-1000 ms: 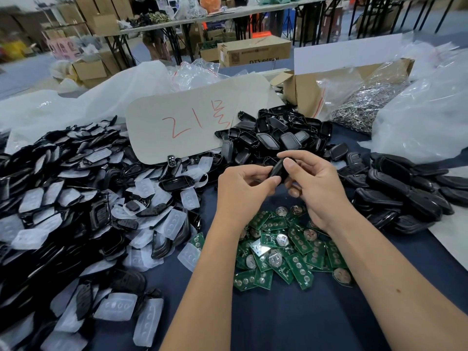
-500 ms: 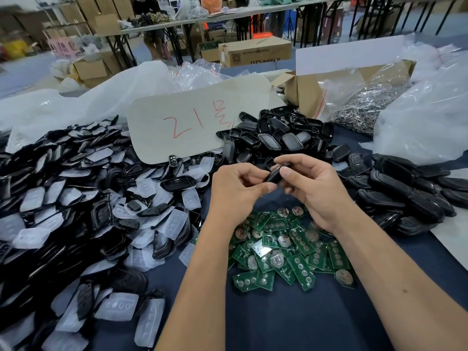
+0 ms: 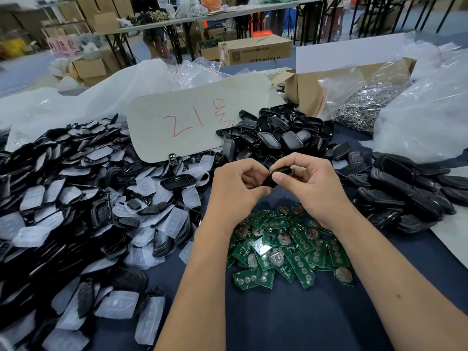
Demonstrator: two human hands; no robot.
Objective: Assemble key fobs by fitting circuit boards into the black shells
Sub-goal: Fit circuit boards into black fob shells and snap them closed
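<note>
Both hands hold one black key fob shell (image 3: pixel 273 176) above the table's middle. My left hand (image 3: pixel 236 190) curls round its left end. My right hand (image 3: pixel 307 187) pinches its right end between thumb and fingers. Most of the shell is hidden by the fingers. Below the hands lies a heap of green circuit boards (image 3: pixel 283 249) on the dark blue cloth. Black shell halves (image 3: pixel 278 135) are piled behind the hands. A row of closed black fobs (image 3: pixel 405 196) lies at the right.
A large heap of black shells and translucent button pads (image 3: pixel 76 211) covers the left side. A grey card marked in red (image 3: pixel 192 122) leans behind. An open carton (image 3: pixel 304 89) with a bag of metal rings (image 3: pixel 367 105) stands at the back right, plastic bags (image 3: pixel 430 110) beside it.
The hands have turned the shell between them and lifted it slightly. My right thumb now presses on its near end. The piles have not moved.
</note>
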